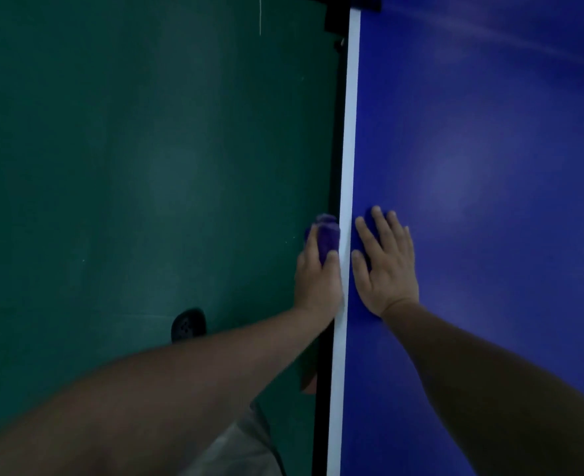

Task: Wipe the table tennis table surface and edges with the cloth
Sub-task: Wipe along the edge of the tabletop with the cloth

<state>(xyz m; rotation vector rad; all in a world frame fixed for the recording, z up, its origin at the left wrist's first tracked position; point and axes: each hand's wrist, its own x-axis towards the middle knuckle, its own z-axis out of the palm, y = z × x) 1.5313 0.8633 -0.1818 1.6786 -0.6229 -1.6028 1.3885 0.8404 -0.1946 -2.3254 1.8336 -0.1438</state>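
along the table's (490, 132) white edge line (350, 132), the left hand (318, 273) grips a purple cloth (326, 237), bunched in curled fingers and pressed against the table's side. just across the line, the right hand (385, 262) lies flat on the blue top, fingers straight and slightly spread. a dark shoe (188, 325) shows on the green floor (112, 166).

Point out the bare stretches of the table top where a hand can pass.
The blue table top lies bare beyond the flat right hand, up to the net post, and rightward. The crowded spot is the white edge line, flanked by both hands: the left hand grips the purple cloth against the side edge.
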